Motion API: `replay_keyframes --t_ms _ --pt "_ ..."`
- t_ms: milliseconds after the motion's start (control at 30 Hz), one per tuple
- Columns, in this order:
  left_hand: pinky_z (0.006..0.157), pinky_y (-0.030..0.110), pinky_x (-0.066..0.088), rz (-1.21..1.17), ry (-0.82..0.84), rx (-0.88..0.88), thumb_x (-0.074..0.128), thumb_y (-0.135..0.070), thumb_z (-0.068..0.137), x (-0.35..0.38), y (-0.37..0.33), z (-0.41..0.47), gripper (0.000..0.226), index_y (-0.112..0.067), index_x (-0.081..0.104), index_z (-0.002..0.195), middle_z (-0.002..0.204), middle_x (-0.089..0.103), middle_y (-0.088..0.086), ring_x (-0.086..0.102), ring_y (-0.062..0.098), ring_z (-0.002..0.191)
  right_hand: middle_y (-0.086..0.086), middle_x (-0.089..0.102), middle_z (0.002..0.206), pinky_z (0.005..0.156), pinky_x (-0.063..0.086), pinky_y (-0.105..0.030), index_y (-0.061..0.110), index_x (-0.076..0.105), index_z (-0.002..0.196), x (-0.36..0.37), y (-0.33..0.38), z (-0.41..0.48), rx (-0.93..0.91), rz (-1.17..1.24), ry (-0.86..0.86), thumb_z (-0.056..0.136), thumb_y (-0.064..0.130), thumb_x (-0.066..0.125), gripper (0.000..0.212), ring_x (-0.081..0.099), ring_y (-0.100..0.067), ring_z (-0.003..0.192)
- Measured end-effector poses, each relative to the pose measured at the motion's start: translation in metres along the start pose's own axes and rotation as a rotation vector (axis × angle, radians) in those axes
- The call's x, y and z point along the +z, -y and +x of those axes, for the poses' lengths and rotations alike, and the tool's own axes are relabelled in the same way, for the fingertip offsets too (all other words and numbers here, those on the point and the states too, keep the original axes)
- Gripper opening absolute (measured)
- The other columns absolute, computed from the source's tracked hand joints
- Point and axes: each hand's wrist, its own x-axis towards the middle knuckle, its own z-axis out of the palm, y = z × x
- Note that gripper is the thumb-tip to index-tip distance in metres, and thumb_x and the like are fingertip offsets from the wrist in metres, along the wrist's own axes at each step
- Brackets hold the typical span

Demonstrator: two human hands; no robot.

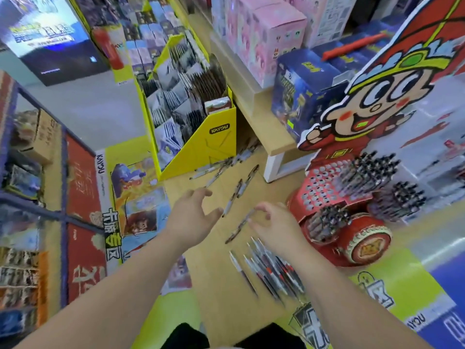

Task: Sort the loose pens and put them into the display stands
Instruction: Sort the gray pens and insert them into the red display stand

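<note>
Your left hand (193, 212) hovers over the wooden floor (208, 260) at centre frame, fingers spread, holding nothing. Your right hand (273, 226) is just beside it, fingers curled at the upper end of 1 loose pen (237, 229), and blur hides whether it's pinched. More scattered pens (235, 195) trail up toward the yellow card box (214, 147). A row of pens (271, 270) lies side by side under your right wrist. The red display stand (319, 190), pens upright in it, sits at right.
</note>
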Motion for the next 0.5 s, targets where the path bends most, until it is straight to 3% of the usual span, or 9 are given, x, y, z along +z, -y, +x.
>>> replay_keyframes --t_ms 100,267,500 --pt "0.094 0.039 0.046 0.090 0.027 0.039 0.061 -0.054 0.093 0.000 0.012 0.017 0.056 -0.028 0.046 0.140 0.141 0.046 0.002 0.051 0.027 0.120 0.003 0.044 0.130 0.082 0.038 -0.027 0.031 0.054 0.132 0.015 0.000 0.006 0.054 0.007 0.057 0.093 0.046 0.063 0.043 0.052 -0.015 0.101" --pt "0.105 0.043 0.043 0.309 0.090 0.206 0.060 -0.058 0.091 0.007 0.038 0.070 0.064 -0.029 0.043 0.145 0.149 0.040 0.005 0.043 0.030 0.132 0.002 0.040 0.142 0.102 0.041 -0.034 0.032 0.049 0.138 0.042 0.002 0.032 0.164 0.011 0.001 0.090 0.046 0.065 0.053 0.045 -0.020 0.128" --pt "0.118 0.049 0.026 0.592 0.257 0.420 0.048 -0.065 0.091 0.030 0.071 0.162 0.068 -0.035 0.029 0.150 0.163 0.016 0.011 0.023 0.037 0.147 -0.003 0.036 0.143 0.109 0.039 -0.040 0.032 0.042 0.144 0.106 0.009 0.074 0.510 -0.021 -0.167 0.086 0.057 0.061 0.066 0.044 -0.028 0.130"
